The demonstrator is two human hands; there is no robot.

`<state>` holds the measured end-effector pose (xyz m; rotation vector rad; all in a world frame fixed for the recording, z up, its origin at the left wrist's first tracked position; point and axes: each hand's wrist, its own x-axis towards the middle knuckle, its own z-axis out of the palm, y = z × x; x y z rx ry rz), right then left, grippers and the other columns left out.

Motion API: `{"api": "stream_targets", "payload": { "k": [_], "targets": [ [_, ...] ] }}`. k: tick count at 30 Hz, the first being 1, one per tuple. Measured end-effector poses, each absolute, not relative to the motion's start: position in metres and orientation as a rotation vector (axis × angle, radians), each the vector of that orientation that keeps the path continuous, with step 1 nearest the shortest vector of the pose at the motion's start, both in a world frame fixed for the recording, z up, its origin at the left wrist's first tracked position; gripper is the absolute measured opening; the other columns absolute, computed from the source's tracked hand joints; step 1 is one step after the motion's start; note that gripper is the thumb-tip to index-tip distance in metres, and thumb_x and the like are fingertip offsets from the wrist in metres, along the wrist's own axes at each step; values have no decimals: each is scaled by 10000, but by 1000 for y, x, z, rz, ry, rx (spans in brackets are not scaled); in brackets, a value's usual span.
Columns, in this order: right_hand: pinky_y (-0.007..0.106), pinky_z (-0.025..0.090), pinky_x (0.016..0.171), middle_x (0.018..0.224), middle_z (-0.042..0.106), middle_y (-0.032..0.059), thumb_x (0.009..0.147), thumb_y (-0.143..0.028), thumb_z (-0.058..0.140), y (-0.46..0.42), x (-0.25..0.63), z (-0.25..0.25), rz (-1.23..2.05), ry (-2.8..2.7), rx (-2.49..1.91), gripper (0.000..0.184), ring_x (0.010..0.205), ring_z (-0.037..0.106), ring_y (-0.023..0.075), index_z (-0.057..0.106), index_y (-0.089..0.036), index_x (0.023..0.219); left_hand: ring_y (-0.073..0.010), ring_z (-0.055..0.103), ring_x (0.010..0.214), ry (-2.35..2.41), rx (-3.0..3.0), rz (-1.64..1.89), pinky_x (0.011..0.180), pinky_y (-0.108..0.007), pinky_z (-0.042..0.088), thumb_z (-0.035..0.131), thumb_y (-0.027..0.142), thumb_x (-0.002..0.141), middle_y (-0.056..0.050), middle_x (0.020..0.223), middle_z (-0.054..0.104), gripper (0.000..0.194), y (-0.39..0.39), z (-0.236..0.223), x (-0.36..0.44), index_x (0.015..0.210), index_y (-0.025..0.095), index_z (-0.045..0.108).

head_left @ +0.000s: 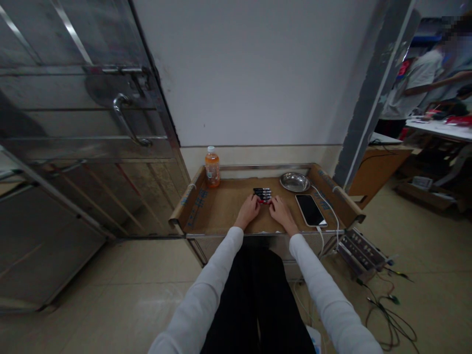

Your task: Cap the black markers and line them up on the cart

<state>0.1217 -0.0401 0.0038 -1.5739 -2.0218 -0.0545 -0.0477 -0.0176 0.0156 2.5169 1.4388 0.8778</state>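
Several black marker pens [262, 191] lie side by side in a row on the cardboard-lined top of a small cart [221, 211]. Nearest to me in that row is a red marker pen [264, 201], partly covered by my fingers. My left hand [250, 210] has its curled fingertips at the left end of the red pen. At the right end, my right hand [281, 211] holds it in the same way, fingers closed. Both wrists rest near the cart's front edge.
An orange drink bottle [212, 168] stands at the back left. On the right are a round metal dish [295, 182] and a phone [310, 210] with a white cable. A power strip box [363, 253] and loose cables [393, 314] are on the floor. A person [424, 78] stands far right.
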Motion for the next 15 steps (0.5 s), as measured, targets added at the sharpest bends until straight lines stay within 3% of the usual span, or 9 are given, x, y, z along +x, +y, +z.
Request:
{"api": "stream_targets", "payload": {
  "k": [15],
  "targets": [
    [331, 378, 863, 1011, 577, 101, 836, -157, 462, -41, 122, 5, -95, -2047, -1626, 177, 978, 498, 230, 570, -179, 975, -181, 563, 984, 1400, 2505, 884, 921, -351, 458, 487, 134, 866, -67, 988, 583, 135, -11, 11, -50, 939, 185, 590]
  ]
}}
